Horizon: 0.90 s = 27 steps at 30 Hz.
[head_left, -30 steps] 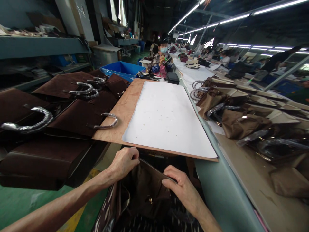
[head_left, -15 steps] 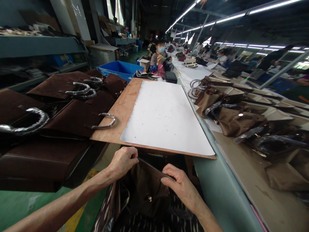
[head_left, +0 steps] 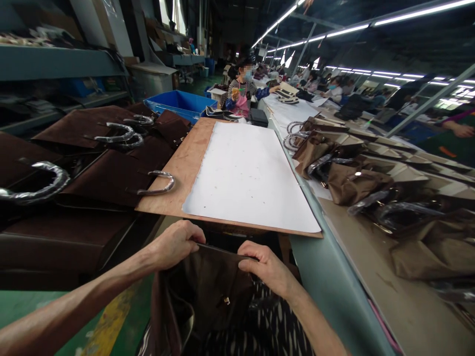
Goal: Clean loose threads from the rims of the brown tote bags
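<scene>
A dark brown bag (head_left: 211, 282) rests on my lap, its top edge stretched between both hands. My left hand (head_left: 181, 242) pinches that edge at one end. At the other end my right hand (head_left: 265, 267) grips it between thumb and fingers. A small gold-coloured metal fitting (head_left: 226, 300) shows on the bag's face. The lower part of the bag fades into the dark patterned cloth over my lap. Just beyond my hands lies a wooden board (head_left: 174, 183) with a white sheet (head_left: 248, 173) on it.
Dark brown bags (head_left: 107, 173) with plastic-wrapped handles are piled on the left. Olive-brown bags (head_left: 356, 183) line the bench (head_left: 326, 277) on the right. A blue bin (head_left: 181, 104) stands past the board, near a seated person (head_left: 243, 91) in a striped top.
Both hands and the bag have shifted slightly left in view, and the bag's edge looks more level. The seated person's arm now reaches out to a striped item on the bench.
</scene>
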Motion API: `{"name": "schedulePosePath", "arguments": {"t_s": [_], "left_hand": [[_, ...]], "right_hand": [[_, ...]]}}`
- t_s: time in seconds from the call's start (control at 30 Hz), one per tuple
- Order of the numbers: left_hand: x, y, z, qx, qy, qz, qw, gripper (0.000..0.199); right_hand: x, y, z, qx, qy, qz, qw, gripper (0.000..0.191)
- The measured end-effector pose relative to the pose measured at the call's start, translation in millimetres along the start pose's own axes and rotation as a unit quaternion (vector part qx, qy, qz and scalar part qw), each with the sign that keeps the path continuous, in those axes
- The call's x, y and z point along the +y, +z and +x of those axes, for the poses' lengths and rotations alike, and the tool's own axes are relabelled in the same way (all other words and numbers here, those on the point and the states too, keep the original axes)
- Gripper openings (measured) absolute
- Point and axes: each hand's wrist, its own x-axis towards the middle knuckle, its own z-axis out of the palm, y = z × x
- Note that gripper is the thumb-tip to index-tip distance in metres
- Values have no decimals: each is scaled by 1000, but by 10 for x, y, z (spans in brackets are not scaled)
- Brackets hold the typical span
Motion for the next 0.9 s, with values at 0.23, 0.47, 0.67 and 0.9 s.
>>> {"name": "schedulePosePath", "arguments": {"t_s": [0.23,0.47,0.67,0.9], "left_hand": [[-195,93,62,-31,-6,-50,998,24],[-149,94,78,-50,-10,-44,998,22],[-154,86,98,-59,-20,-53,997,23],[-156,90,98,-54,-19,-48,997,21]], "right_hand": [[247,11,69,-21,10,45,999,16],[216,-58,95,-36,50,-17,998,31],[148,21,84,24,2,-121,992,25],[151,104,35,88,-31,-178,980,18]]}}
